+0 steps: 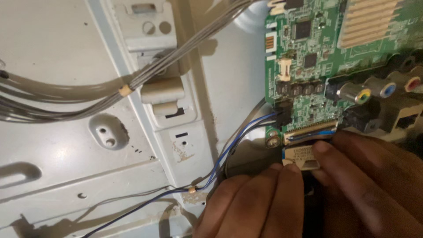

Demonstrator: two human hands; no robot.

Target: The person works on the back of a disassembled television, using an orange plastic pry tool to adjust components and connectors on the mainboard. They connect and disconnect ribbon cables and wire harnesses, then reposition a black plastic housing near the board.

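Both hands pinch the flat ribbon cable [299, 156] just below its connector [310, 131] on the green circuit board [308, 57]: left hand [251, 202] steadies from beneath, right hand [370, 180] presses its end, keeping it square to the slot.

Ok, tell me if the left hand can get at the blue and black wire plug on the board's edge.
Probably yes: the wire plug sits uncovered just above the left hand, with only loose wires beside it.

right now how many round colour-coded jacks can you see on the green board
3: yellow jack, blue jack, red jack, in a row at the board's right edge; more may be hidden past the frame.
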